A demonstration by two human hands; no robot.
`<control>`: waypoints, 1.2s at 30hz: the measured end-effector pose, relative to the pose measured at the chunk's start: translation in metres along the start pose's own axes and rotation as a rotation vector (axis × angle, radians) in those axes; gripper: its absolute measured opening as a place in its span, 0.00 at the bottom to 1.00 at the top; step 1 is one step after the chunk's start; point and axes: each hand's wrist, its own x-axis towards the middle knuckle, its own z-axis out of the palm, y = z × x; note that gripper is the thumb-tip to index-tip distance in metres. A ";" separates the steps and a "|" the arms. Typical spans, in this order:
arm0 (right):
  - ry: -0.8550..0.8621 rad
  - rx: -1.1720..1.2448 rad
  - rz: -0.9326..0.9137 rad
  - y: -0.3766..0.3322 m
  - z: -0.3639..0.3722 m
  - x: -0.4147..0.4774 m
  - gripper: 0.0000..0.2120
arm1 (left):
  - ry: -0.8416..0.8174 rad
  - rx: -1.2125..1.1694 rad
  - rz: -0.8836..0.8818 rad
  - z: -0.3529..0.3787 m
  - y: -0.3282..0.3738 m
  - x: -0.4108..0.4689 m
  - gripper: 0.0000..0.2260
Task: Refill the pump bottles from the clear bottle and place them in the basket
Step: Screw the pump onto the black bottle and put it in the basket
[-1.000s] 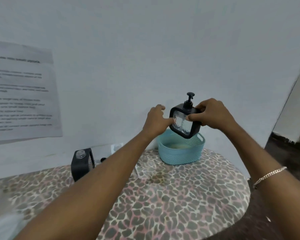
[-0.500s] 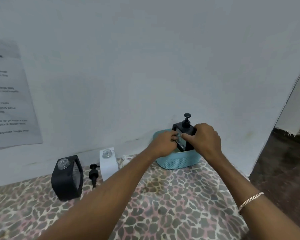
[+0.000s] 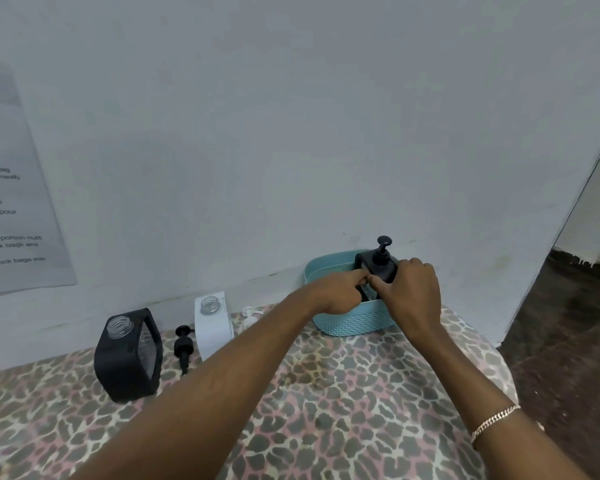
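Observation:
A black pump bottle (image 3: pixel 381 263) with its pump head on stands inside the light blue basket (image 3: pixel 347 322) at the back of the table by the wall. My left hand (image 3: pixel 340 292) and my right hand (image 3: pixel 413 289) both grip the bottle's body from the near side, fingertips meeting over the basket. To the left stand an uncapped black bottle (image 3: pixel 129 355) and an uncapped white bottle (image 3: pixel 212 327). A loose black pump (image 3: pixel 182 346) lies between them, and a white pump (image 3: pixel 249 315) lies behind the white bottle. The clear bottle is not in view.
The table (image 3: pixel 343 393) has a leopard-print cover and stands against a white wall. A printed paper sheet (image 3: pixel 11 202) hangs on the wall at left. The table's right edge drops to a dark floor (image 3: pixel 568 323).
Both hands lowered the black pump bottle from above the basket down into it. The view shifted, bringing the white bottle and loose pumps into sight.

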 end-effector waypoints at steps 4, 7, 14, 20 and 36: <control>0.002 -0.050 0.006 0.000 0.003 0.000 0.20 | -0.050 0.038 -0.013 -0.002 0.002 0.003 0.31; -0.035 -0.066 0.028 -0.001 0.001 -0.001 0.20 | -0.063 0.067 -0.003 -0.004 0.005 0.003 0.29; -0.129 -0.020 0.075 -0.006 -0.007 0.003 0.23 | -0.083 0.090 0.004 -0.007 0.009 0.007 0.29; -0.159 -0.050 0.071 -0.009 -0.011 -0.001 0.23 | -0.087 0.103 0.012 -0.008 0.011 0.004 0.23; 0.031 0.319 -0.063 -0.023 -0.028 -0.048 0.28 | 0.598 -0.325 0.169 0.014 -0.019 -0.061 0.24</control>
